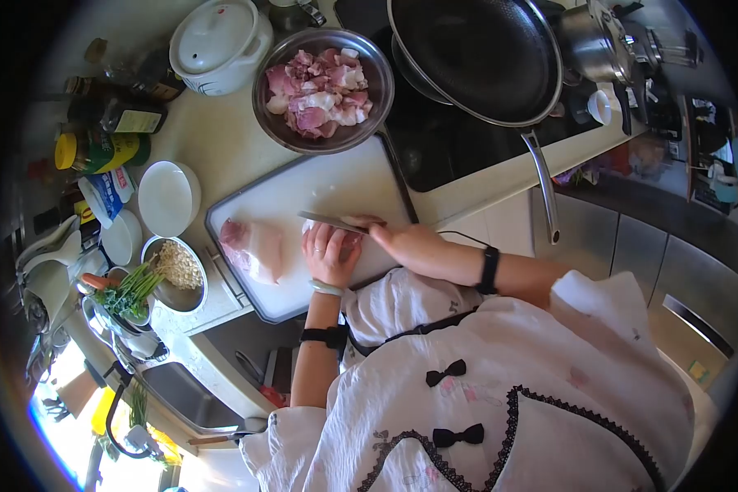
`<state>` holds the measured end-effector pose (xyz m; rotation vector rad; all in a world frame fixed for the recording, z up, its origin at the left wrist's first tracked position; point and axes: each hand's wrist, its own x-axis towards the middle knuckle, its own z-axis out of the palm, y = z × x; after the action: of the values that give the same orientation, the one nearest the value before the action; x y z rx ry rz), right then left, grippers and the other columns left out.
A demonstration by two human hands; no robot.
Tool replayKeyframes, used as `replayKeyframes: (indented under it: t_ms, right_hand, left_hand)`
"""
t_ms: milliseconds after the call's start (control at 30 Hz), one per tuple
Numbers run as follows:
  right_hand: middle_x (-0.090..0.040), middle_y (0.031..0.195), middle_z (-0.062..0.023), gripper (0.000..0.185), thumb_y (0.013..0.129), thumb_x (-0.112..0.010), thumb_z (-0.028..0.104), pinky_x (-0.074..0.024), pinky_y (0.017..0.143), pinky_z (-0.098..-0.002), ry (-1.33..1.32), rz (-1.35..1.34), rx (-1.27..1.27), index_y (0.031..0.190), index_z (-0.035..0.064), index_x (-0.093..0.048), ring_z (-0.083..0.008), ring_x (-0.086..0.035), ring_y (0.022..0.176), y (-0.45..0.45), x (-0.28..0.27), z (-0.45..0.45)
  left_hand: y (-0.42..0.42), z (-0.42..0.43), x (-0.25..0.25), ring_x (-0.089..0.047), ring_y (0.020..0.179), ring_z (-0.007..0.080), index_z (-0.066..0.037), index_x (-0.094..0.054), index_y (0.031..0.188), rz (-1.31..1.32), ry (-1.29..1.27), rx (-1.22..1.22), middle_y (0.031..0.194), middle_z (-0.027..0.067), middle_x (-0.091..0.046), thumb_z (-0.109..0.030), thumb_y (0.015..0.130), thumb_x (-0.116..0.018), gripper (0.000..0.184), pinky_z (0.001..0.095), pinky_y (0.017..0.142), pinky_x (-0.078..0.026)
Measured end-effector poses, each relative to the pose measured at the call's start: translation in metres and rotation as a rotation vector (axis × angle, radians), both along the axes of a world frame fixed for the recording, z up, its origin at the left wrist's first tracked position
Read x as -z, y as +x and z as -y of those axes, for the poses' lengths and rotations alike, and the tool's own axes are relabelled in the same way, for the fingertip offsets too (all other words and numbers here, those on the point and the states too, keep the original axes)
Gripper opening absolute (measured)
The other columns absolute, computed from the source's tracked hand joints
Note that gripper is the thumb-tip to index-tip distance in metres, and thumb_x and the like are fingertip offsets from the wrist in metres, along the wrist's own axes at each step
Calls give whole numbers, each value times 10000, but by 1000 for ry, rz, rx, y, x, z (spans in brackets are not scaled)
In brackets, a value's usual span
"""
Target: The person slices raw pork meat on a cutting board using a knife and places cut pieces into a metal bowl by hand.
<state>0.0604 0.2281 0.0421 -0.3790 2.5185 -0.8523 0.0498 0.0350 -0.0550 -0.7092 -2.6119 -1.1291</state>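
My right hand [398, 243] is closed round the handle of a kitchen knife [330, 220], whose blade points left over the cutting board [320, 179]. Just below the blade, my left hand [330, 254] presses down with bent fingers on a piece of raw meat [351, 244], most of which the hands cover. To the left on the same board lies a larger raw chunk of meat [254, 249] with a pale fatty side. Behind the board stands a steel bowl [261, 102] heaped with cut pink meat [318, 92].
A frying pan [476, 57] sits on the black stove at the back right, its handle jutting toward me. A lidded white pot [215, 41], white bowls [169, 198], a bowl of chopped pale bits [179, 266] and greens [131, 293] line the left. The sink [190, 394] is lower left.
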Motion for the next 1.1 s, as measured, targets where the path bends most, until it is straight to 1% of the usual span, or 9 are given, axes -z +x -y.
replayKeyframes:
  t_ms: [67,167,267,367,533,633,733,967,1100]
  right_hand:
    - [-628,861,-181,229,892,-413,161,-494,509,-439,205,163,-148,1076,27,-438,-358,-625,657,17,5,-16]
    - [-629,806,-182,274,883,-431,171,-489,499,-436,-9,-10,19,1119,33,-430,-353,-627,654,-4,10,6]
    - [-622,736,-175,257,849,-477,163,-493,510,-422,-11,-123,-48,1062,26,-433,-345,-627,633,-38,12,33]
    - [-624,722,-183,231,845,-475,153,-488,516,-444,-2,-2,-101,1038,35,-429,-350,-628,647,-46,22,26]
    - [-618,694,-170,181,844,-460,112,-469,527,-478,114,-35,-104,1005,44,-414,-371,-620,646,-49,-11,-8]
    - [-588,675,-187,191,843,-456,66,-451,516,-488,-19,-93,65,1015,33,-379,-401,-583,623,-52,-43,-15]
    - [-592,653,-174,227,871,-478,107,-452,511,-491,95,-23,62,1074,50,-393,-404,-589,600,-38,-58,-18]
    - [-600,812,-201,219,844,-403,49,-481,567,-459,180,125,-134,1060,13,-388,-380,-611,687,4,-47,-3]
    - [-607,820,-199,214,847,-412,67,-482,568,-465,177,182,-142,1053,12,-391,-384,-611,683,5,-59,-10]
  left_hand:
    - [1,0,0,-523,1067,302,-138,-555,1007,-4,-1,3,1111,101,-546,-186,598,-764,462,488,918,-372]
    - [1,0,1,-523,1065,301,-139,-552,1017,-12,0,12,1111,105,-547,-185,599,-762,471,487,915,-372]
    - [-1,0,-5,-519,1068,297,-141,-549,1024,5,5,14,1119,108,-544,-188,596,-762,481,488,911,-375]
    - [4,2,4,-513,1067,312,-141,-550,1022,-5,-11,4,1102,108,-538,-185,588,-757,483,486,916,-369]
    - [3,1,-2,-505,1073,328,-140,-550,1022,30,6,0,1109,115,-521,-159,598,-736,463,492,914,-372]
    - [0,2,-12,-501,1075,334,-123,-546,1032,30,35,13,1123,125,-514,-157,613,-737,462,489,905,-383]
    - [4,9,-19,-502,1065,335,-110,-543,1040,43,85,9,1130,128,-514,-144,615,-742,470,484,893,-395]
    - [4,10,-11,-514,1032,328,-113,-571,990,2,87,18,1087,106,-552,-86,619,-735,406,451,866,-420]
    - [6,10,-8,-522,1025,319,-116,-584,948,-2,83,-6,1065,96,-565,-72,620,-728,360,435,862,-424]
